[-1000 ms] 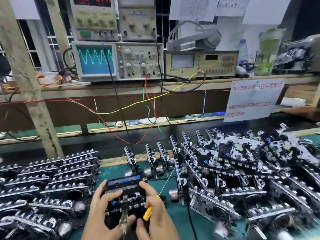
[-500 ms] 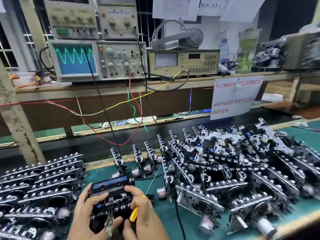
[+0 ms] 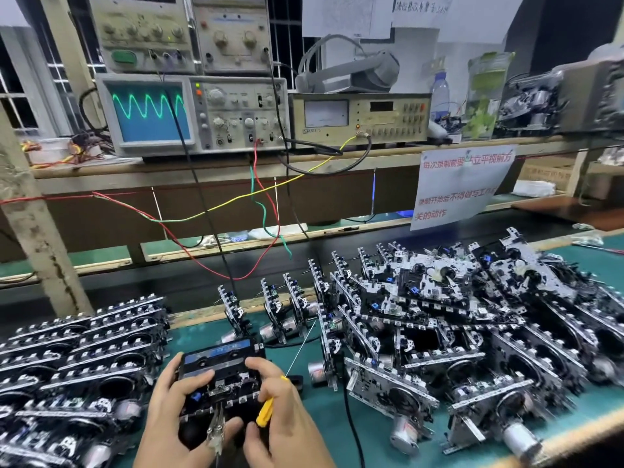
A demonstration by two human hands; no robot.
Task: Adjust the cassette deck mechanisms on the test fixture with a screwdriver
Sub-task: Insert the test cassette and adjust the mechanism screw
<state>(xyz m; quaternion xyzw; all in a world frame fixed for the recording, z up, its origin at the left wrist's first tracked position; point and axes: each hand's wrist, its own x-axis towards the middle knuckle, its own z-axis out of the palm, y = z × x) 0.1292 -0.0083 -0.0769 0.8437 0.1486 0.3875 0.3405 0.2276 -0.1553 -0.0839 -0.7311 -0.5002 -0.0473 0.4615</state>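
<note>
A black cassette deck mechanism (image 3: 221, 373) with a blue-labelled cassette sits on the test fixture near the front edge of the green mat. My left hand (image 3: 169, 410) grips its left side, fingers curled over the top and thumb under the front. My right hand (image 3: 283, 413) grips its right side and also holds a yellow-handled screwdriver (image 3: 265, 408), whose thin shaft points up and to the right. A metal alligator clip (image 3: 216, 430) hangs at the front of the mechanism between my thumbs.
Rows of deck mechanisms (image 3: 81, 352) lie at the left; a big heap of mechanisms (image 3: 439, 315) fills the right. On the shelf behind stand an oscilloscope (image 3: 148, 111) showing a green wave and a meter (image 3: 361, 118). Coloured wires (image 3: 266, 204) hang down. A paper sign (image 3: 462, 184) hangs from the shelf.
Both hands keep their hold on the mechanism. Only the view has shifted, first to the right, then a little closer.
</note>
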